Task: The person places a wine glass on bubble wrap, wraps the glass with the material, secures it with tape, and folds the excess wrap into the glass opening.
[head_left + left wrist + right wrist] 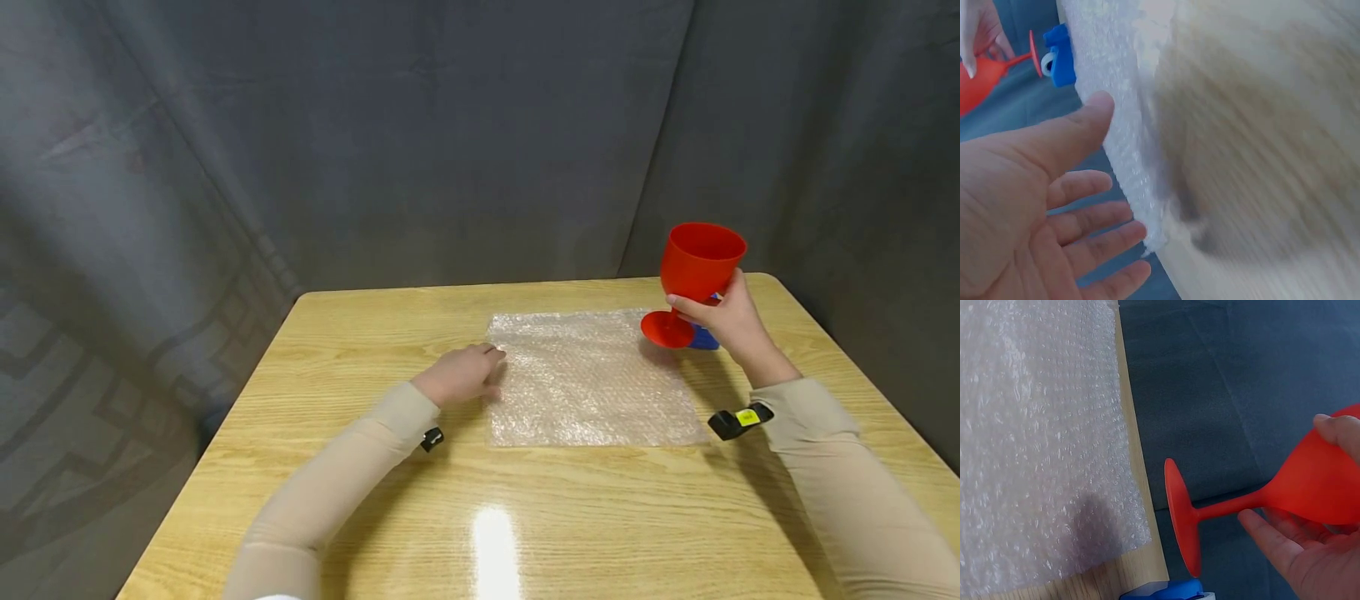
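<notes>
Red cup held over the far corner of the bubble wrap

Red cup (697, 271) in the right hand (723, 321): thumb and fingers curled round it where bowl meets stem, a hold that probably steadies it while leaving rim and foot free. Mouth up, slightly tilted; foot looks raised above the wrap's far right corner.

Bubble wrap (588, 383) flat on the wooden table (405, 508), likely laid out so its whole face is within reach of both hands. Left hand (461, 375) at its left edge, fingers loosely spread, pinching nothing; placed, I judge, to steady or take that edge. Contact: cannot tell.

Blue tape dispenser (1060, 59), going by its pale roll, sits behind the cup; mostly hidden in the head view, cut off in the right wrist view. That view also crops the bowl. Cup's inside bottom out of sight.
</notes>
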Motion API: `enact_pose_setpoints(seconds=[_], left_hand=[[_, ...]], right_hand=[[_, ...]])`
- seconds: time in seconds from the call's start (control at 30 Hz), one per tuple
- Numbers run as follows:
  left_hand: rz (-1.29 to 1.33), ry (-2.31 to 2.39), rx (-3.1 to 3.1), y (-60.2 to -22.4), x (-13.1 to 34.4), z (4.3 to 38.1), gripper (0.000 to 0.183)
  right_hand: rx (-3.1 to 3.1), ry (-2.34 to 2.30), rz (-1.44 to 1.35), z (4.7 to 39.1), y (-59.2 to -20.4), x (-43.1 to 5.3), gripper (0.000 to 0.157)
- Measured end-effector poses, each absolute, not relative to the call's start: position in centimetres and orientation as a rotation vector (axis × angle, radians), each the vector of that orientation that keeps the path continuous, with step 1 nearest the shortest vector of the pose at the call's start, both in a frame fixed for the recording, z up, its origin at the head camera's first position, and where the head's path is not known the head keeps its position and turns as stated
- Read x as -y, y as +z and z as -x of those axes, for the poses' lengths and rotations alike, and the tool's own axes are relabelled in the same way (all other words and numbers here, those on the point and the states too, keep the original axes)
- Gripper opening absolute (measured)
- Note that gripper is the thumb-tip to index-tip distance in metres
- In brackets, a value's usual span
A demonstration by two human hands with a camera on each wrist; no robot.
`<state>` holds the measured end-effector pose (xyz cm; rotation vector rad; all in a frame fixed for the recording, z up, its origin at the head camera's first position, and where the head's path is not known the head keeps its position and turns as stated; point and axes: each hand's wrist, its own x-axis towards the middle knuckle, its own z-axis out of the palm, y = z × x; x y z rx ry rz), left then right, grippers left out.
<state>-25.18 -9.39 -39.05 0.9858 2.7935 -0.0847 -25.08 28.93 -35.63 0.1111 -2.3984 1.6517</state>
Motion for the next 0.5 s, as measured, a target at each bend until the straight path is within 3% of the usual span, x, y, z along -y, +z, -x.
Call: enact_pose_setpoints(seconds=[0.27, 0.5], left_hand=[[-1.013, 0.001, -2.783, -39.6, 10.2, 25.5, 0.031], [-1.042, -0.057, -2.816, -40.4, 10.0, 25.6, 0.032]], right_hand=[[2.423, 1.637, -0.088, 25.2, -35.5, -28.9, 0.079], [2.417, 1.639, -0.101, 25.3, -35.6, -28.9, 0.077]])
